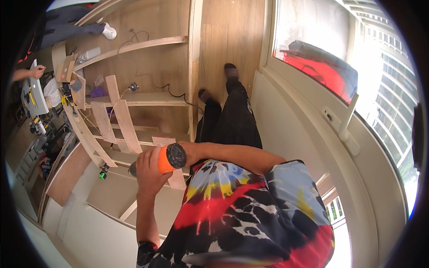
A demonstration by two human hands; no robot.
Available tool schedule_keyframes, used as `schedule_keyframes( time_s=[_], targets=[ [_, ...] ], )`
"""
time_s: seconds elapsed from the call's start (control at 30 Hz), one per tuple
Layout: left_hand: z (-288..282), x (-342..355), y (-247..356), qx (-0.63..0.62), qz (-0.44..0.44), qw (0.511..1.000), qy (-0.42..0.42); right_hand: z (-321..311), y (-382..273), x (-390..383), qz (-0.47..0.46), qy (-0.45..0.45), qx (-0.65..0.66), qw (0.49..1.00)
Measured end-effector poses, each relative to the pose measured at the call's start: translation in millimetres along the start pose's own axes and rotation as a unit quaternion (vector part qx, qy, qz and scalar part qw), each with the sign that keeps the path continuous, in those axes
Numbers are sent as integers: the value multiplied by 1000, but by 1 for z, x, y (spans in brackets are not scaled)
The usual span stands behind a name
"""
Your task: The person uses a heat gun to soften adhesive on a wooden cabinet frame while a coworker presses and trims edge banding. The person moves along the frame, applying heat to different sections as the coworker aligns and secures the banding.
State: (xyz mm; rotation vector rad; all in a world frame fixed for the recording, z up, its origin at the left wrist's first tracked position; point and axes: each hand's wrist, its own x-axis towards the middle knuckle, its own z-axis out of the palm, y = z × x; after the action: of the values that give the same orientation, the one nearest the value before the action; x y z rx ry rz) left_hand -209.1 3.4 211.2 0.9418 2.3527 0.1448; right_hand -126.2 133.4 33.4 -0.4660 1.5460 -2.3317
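In front of my chest, my left hand [149,172] is wrapped round a thick orange cylinder with a black ribbed end [166,159]. It lies tilted, its black end facing right and a greyish end poking out left of my fingers. What kind of thing it is cannot be made out. Just behind the black end is my right hand [192,152]; its fingers are hidden by the cylinder, so whether they grip it does not show. Past my hands, pale wooden strips [126,127] lie across a wooden frame.
A long wooden beam [194,58] runs beside my legs. A black cable [176,94] trails near my feet. At right stands a glass door with a white handle [351,117]. At left are another person's hand [38,71], a tool-strewn board [38,96] and someone's white shoe [109,31].
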Motion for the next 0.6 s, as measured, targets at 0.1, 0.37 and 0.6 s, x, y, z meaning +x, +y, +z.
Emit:
schedule_keyframes(
  time_s=[0.1, 0.37, 0.6],
  targets=[
    [-20, 3, 2, 21, -3, 1000, 17, 10, -2, 15, -31, 3, -2, 1000],
    [-23, -17, -12, 61, 31, 976, 206, 14, -25, 46, -37, 163, -132, 977],
    [76, -55, -20, -398, -202, 888, 113, 5, -72, 68, 102, 377, 16, 920]
  ],
)
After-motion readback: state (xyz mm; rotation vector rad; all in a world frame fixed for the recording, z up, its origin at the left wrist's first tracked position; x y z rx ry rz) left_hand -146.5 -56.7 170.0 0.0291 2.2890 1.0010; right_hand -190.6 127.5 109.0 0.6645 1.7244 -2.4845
